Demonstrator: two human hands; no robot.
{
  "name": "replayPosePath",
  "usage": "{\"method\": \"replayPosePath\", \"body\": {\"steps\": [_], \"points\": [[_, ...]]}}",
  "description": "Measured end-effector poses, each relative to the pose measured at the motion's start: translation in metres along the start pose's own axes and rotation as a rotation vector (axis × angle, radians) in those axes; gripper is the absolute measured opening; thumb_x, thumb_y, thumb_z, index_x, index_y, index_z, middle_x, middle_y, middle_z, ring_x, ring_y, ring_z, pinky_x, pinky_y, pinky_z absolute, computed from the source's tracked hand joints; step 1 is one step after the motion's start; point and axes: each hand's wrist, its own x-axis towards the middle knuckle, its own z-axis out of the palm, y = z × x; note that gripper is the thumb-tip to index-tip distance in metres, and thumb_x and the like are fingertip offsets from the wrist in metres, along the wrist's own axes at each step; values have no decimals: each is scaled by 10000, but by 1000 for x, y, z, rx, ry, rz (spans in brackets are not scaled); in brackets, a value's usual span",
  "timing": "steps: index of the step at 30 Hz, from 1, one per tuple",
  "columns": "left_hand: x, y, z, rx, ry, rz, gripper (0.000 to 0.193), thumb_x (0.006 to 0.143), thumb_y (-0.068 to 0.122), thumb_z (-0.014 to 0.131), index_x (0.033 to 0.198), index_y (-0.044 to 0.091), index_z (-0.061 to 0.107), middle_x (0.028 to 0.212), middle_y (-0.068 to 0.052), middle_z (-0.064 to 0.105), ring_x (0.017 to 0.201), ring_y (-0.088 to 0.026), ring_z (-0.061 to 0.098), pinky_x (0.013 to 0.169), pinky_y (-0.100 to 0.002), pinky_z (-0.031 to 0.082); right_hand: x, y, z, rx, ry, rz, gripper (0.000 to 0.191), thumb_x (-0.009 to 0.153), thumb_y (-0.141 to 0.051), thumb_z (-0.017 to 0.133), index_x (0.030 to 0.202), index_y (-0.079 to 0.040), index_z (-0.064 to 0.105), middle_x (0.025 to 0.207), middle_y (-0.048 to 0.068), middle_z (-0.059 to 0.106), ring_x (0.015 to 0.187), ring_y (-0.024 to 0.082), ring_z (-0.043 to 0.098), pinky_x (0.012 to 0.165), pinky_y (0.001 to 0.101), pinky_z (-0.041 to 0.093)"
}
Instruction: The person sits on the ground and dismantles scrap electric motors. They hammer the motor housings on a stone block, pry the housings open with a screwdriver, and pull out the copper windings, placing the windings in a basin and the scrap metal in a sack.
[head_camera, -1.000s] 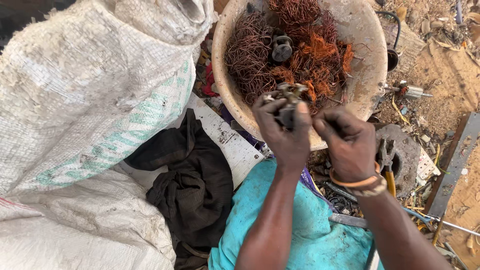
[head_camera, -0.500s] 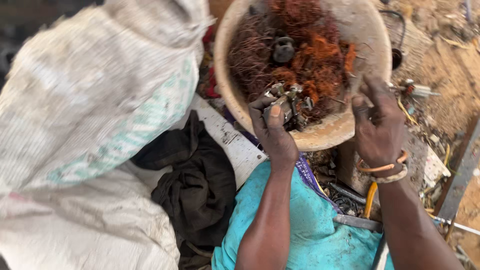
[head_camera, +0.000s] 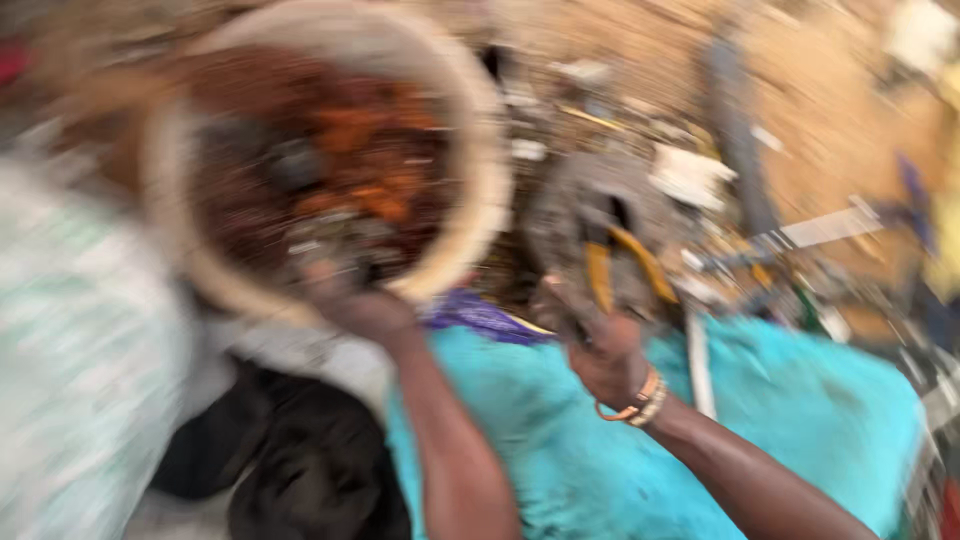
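Observation:
The whole view is smeared by motion. My left hand (head_camera: 358, 305) is at the near rim of a round pale basin (head_camera: 478, 215) and grips a small grey metal part (head_camera: 335, 245) tangled with copper wire. The basin is full of reddish-brown and orange copper wire (head_camera: 350, 165). To the right, my right hand (head_camera: 605, 355), with bangles on its wrist, is curled around the lower ends of yellow-handled pliers (head_camera: 622, 268). The pliers lie against a round grey metal piece (head_camera: 585, 205). Both forearms cross a turquoise cloth (head_camera: 790, 420) on my lap.
A large white woven sack (head_camera: 80, 370) fills the left side, with a black cloth (head_camera: 300, 470) beside it. Scrap metal bits and a flat metal strip (head_camera: 825, 228) lie on sandy ground at the right. A grey rod (head_camera: 700, 365) rests by my right wrist.
My right hand has dropped from the basin's rim down to the yellow-handled pliers. The camera has swung right, so the basin now sits at the left. My left hand stays at the basin's edge.

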Motion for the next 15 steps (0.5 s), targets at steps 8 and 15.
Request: {"method": "replayPosePath", "body": {"steps": [8, 15], "points": [[-6, 61, 2, -452, -275, -28, 834, 898, 592, 681, 1460, 29, 430, 1405, -226, 590, 1357, -379, 626, 1139, -547, 588, -90, 76, -135, -246, 5, 409, 285, 843, -149, 763, 1125, -118, 774, 737, 119, 715, 604, 261, 686, 583, 389, 554], [-23, 62, 6, -484, -491, -13, 742, 906, 639, 626, 1382, 76, 537, 1360, -171, 610, 1353, -318, 632, 1153, -497, 537, -95, 214, -254, -599, -64, 659, 434, 847, -344, 821, 1215, -132, 730, 1105, 160, 747, 980, 384, 706, 848, 500, 561]]}}
